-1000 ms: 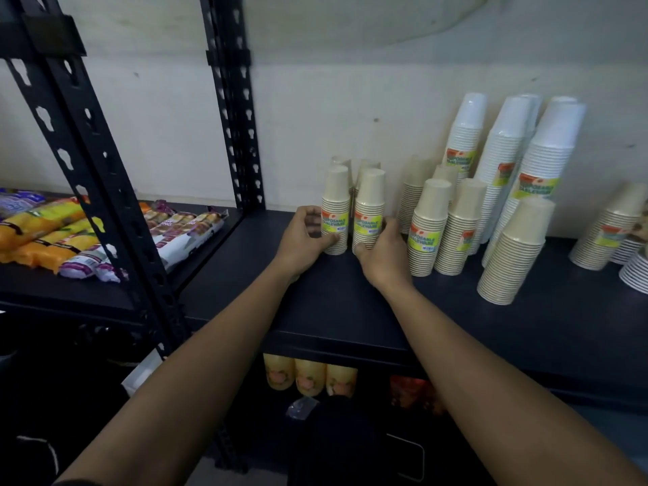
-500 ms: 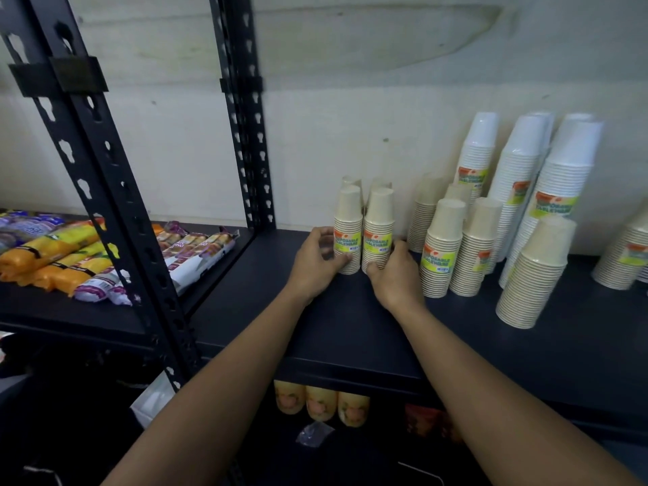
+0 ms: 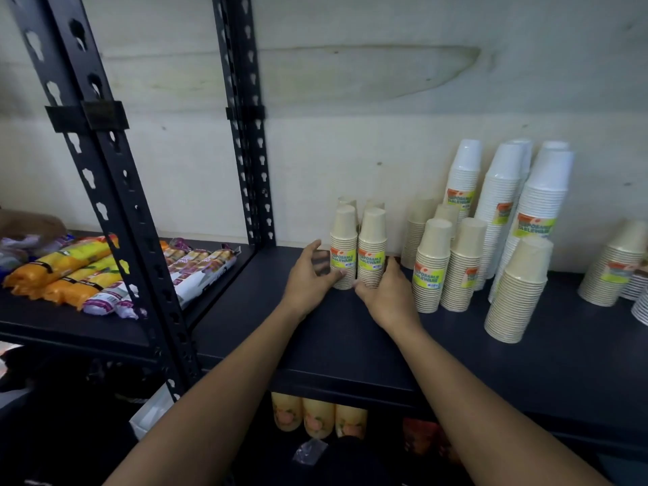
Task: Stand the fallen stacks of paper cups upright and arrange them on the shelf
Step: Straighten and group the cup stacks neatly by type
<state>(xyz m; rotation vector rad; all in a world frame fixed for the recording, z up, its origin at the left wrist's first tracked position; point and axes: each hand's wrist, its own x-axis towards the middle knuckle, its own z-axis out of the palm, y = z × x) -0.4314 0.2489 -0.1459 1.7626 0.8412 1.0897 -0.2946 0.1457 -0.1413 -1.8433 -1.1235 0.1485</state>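
Two small upright beige cup stacks, the left small stack [image 3: 344, 236] and the right small stack [image 3: 372, 236], stand side by side on the dark shelf [image 3: 350, 338], with two more just behind them. My left hand [image 3: 306, 278] rests at the left stack's base, thumb lifted, fingers spread and only brushing it. My right hand [image 3: 385, 292] wraps the base of the right stack. Further right stand beige stacks [image 3: 433, 264] and tall white stacks [image 3: 501, 191]; the white ones lean against the wall. A beige stack [image 3: 519, 289] in front leans too.
A black slotted upright [image 3: 115, 212] divides the shelving. Snack packets [image 3: 70, 271] lie on the left shelf. More leaning cup stacks [image 3: 613, 264] sit at the far right. Yellow cups [image 3: 317, 415] show on the shelf below.
My left hand has loosened from the left small stack, its thumb and fingers now spread. My right hand stays at the right stack's base. The stacks have not shifted.
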